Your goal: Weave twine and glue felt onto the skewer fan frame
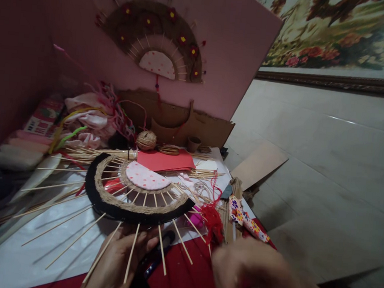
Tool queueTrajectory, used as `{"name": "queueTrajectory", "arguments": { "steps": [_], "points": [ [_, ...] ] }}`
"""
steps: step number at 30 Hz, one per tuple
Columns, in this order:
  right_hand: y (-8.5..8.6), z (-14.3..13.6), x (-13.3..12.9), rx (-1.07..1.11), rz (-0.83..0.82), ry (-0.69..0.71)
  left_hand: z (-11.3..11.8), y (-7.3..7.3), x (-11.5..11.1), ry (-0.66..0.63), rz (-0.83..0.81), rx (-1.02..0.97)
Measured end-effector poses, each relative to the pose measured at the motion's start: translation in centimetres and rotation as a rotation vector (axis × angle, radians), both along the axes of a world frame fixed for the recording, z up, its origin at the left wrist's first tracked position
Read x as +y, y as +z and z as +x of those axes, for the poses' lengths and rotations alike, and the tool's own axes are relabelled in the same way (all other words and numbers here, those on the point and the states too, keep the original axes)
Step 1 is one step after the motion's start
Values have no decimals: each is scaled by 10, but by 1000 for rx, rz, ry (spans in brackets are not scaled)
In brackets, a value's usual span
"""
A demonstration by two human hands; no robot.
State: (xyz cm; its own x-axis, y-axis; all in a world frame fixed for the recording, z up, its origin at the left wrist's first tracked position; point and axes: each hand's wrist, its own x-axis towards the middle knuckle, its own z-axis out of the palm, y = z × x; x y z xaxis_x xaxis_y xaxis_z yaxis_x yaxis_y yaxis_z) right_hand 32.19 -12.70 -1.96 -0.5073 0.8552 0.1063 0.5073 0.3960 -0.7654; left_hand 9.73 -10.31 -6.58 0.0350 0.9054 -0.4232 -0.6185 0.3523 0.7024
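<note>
A half-ring fan [140, 215] is held up over the table, its black felt band edged with twine and its thin wooden sticks fanning outward. A white half-round pad with red spots [147, 176] sits at its inner edge. My left hand [118, 256] grips the fan from below, fingers partly hidden behind the band and sticks. Apart from the fan, at lower right, is my right hand [257, 275], blurred and close to the camera. Its fingers are curled in; what they hold, if anything, cannot be made out.
A similar finished fan [149, 21] with red flowers hangs on the pink board. Behind lie a twine ball [146, 140], red paper [165, 160], bundled sticks [86, 154] and pink cloth [88, 119]. Red yarn [212, 220] and flower-print cloth [250, 223] lie at right.
</note>
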Motion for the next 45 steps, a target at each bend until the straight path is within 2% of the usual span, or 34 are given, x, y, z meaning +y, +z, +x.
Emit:
{"name": "queueTrajectory", "arguments": {
  "steps": [1,4,10,14,18,25,36,41,45],
  "points": [
    [4,-9,0,-35,15,-31,1,0,0,2,14,-16],
    [7,-33,8,-241,338,-93,2,2,-2,3,78,-91],
    [-14,-48,30,-359,440,-134,1,0,-2,-49,178,-164],
    [-15,-52,33,-351,500,-192,1,3,-2,-47,136,-107],
    [-13,-56,37,-357,512,-182,2,6,-2,-46,128,-103],
    [-12,-56,39,-320,476,-151,0,-1,-1,-62,122,-200],
    [-11,-62,41,-371,456,-176,2,11,1,-3,66,-204],
    [-13,-66,40,-372,469,-191,6,20,-1,-29,72,-189],
    [-17,-72,39,-376,467,-194,12,14,-2,-65,52,-162]
  ]
}}
